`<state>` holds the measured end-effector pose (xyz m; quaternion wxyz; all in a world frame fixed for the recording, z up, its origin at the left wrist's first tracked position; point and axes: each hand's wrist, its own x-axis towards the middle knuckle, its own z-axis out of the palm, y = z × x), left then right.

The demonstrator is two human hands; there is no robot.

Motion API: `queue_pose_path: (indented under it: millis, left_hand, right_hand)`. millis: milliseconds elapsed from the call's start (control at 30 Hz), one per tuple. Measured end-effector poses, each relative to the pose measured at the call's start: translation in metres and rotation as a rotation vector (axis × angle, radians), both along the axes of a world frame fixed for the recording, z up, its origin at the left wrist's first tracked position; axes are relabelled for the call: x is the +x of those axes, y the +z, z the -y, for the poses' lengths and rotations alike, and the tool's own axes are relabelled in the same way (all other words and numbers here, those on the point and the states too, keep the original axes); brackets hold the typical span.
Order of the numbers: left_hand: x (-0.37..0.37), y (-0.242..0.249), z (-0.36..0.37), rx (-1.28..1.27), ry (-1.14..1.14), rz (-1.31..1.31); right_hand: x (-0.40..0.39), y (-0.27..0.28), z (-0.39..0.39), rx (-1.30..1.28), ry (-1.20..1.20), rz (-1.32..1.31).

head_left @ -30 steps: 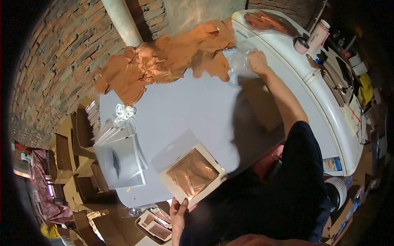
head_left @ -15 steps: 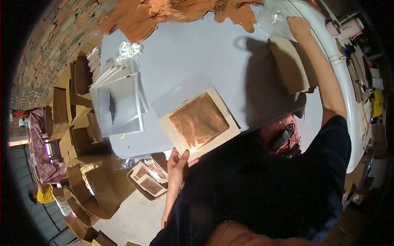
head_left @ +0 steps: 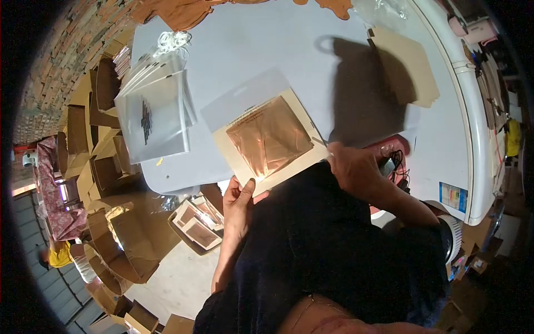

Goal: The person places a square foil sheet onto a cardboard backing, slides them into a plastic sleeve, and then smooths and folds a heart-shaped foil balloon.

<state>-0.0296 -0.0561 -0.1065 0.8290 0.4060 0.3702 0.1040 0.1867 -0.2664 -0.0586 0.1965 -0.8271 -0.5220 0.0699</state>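
A square cream card with a copper-coloured film packet (head_left: 271,142) lies tilted inside a clear plastic sleeve over the near edge of the table. My left hand (head_left: 239,203) pinches its lower left corner, thumb on top. At the right corner of the card is my right hand (head_left: 356,171), fingers closed around that edge beside a thin dark strip. To the left lies a fanned stack of clear plastic sleeves (head_left: 156,114), with a bundle of white string (head_left: 174,42) above it.
Cream cards (head_left: 406,67) lie at the right of the table (head_left: 261,50). Copper-coloured film (head_left: 183,12) is at the far edge. An open box of packed cards (head_left: 198,222) stands below left, near cardboard boxes (head_left: 130,245). A person in yellow (head_left: 60,255) is far left.
My right hand has come down from the plastic at the far right to the card's right corner. The view has shifted, and the cards at the right now lie flatter.
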Motion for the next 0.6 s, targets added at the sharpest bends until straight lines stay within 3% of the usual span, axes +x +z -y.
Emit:
queue_pose_path:
  millis: [233, 433, 533, 600]
  left_hand:
    - [-0.001, -0.004, 0.005, -0.008, 0.034, 0.011]
    - [-0.014, -0.006, 0.003, -0.015, -0.058, 0.001]
    - [-0.025, -0.001, -0.001, -0.145, -0.060, -0.002]
    - [-0.032, -0.001, -0.006, -0.196, -0.062, -0.003]
  right_hand:
    - [-0.004, -0.017, -0.020, -0.039, -0.050, 0.127]
    - [-0.006, 0.005, -0.047, -0.126, -0.336, -0.027]
    - [-0.013, 0.012, -0.031, 0.018, -0.191, -0.135]
    - [-0.016, 0.014, -0.015, 0.037, -0.231, -0.255]
